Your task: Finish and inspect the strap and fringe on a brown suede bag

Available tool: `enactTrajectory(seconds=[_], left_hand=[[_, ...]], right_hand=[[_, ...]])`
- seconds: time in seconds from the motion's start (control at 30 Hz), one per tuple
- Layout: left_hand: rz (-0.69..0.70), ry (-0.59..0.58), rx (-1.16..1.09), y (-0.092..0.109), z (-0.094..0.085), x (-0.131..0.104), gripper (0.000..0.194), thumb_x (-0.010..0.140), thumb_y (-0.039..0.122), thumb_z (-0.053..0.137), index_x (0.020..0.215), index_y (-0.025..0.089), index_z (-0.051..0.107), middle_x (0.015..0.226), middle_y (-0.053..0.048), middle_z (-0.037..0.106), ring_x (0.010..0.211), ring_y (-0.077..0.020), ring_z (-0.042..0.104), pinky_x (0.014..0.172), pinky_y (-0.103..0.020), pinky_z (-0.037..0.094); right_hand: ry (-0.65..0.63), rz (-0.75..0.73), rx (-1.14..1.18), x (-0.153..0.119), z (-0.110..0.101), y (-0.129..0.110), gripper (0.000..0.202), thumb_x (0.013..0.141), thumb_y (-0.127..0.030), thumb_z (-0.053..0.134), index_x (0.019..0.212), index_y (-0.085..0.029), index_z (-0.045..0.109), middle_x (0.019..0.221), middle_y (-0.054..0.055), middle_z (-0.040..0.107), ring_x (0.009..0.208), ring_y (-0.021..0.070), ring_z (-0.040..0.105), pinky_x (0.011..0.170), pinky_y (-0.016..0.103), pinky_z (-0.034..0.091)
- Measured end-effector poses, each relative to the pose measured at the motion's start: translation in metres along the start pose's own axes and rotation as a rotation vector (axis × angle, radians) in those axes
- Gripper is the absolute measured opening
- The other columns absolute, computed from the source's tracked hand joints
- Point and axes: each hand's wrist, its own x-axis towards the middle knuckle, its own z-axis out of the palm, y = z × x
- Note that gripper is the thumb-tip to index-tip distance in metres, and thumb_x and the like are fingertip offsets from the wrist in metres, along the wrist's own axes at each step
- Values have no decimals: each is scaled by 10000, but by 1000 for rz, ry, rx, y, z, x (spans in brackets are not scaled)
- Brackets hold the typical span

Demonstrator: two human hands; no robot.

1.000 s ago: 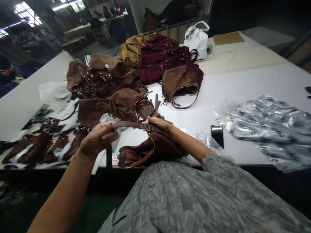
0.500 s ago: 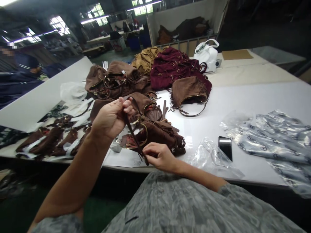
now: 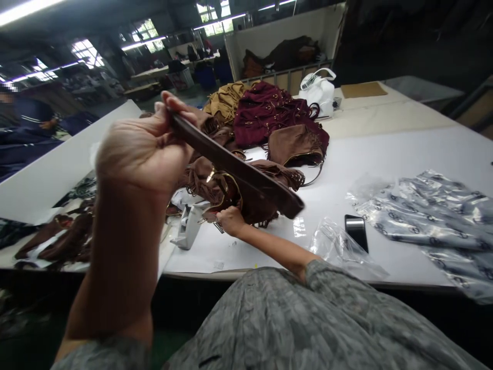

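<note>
My left hand [image 3: 142,149] is raised close to the camera, fingers closed around one end of a dark brown leather strap [image 3: 239,162]. The strap slants down to the right in front of a brown fringed handbag [image 3: 250,209] and covers part of it. At the bag's gold-trimmed opening, my right hand [image 3: 231,222] is closed on the near edge; its fingertips are partly hidden. A grey-white tape dispenser [image 3: 188,226] stands on the table just left of the bag.
Maroon bags [image 3: 262,113], tan bags [image 3: 227,100] and another brown bag [image 3: 295,144] lie behind. To the right are a phone [image 3: 356,234], a clear plastic bag [image 3: 331,239] and printed plastic bags [image 3: 435,216]. Brown pieces [image 3: 50,234] lie left. A person [image 3: 33,121] is at far left.
My left hand has lifted the strap up toward the camera. My right hand has let go of the strap's lower part and moved to the bag's opening.
</note>
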Motion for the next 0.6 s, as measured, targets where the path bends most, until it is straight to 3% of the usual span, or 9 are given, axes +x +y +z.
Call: enactTrajectory(seconds=[0.1, 0.2, 0.3, 0.37, 0.5, 0.6], left_hand=[[90, 147, -124, 21, -35, 20, 367, 941, -37, 280, 1262, 100, 392, 833, -24, 579, 692, -89, 577, 562, -177, 519], [85, 255, -209, 21, -81, 34, 365, 932, -41, 277, 1250, 94, 395, 875, -33, 583, 697, -90, 598, 555, -174, 559], [-61, 394, -276, -4, -124, 38, 279, 942, 2, 345, 1177, 127, 430, 845, 2, 556, 639, -59, 582, 553, -125, 568], [-167, 518, -288, -28, -146, 36, 217, 963, 39, 325, 1119, 136, 440, 806, 19, 531, 609, -46, 565, 550, -106, 565], [-265, 620, -228, -71, -173, 32, 201, 985, 61, 243, 1077, 101, 418, 847, 2, 502, 636, -32, 554, 580, -100, 563], [-245, 625, -171, -87, -181, 33, 171, 984, 54, 252, 1065, 103, 395, 873, 0, 491, 652, -29, 543, 576, -100, 557]], right_hand=[[-1, -75, 230, -35, -22, 21, 255, 846, -104, 549, 1014, -188, 721, 1001, 31, 718, 889, 147, 665, 769, 219, 484], [-13, -97, 735, -73, -53, 39, 294, 744, -114, 600, 1005, -168, 726, 916, -6, 710, 822, 133, 648, 730, 202, 480], [20, -18, 1156, -99, -74, 55, 427, 669, -143, 649, 1090, -167, 721, 1027, 18, 708, 978, 180, 634, 890, 265, 470], [45, 96, 1331, -109, -78, 63, 428, 683, -212, 698, 1110, -178, 720, 1097, 33, 696, 1035, 189, 619, 945, 292, 450], [14, 247, 1419, -115, -69, 70, 392, 690, -390, 789, 990, -140, 749, 986, 52, 706, 923, 176, 622, 854, 280, 468], [-18, 227, 1424, -110, -67, 67, 405, 689, -467, 796, 880, -113, 746, 857, 41, 682, 821, 155, 598, 776, 258, 464]])
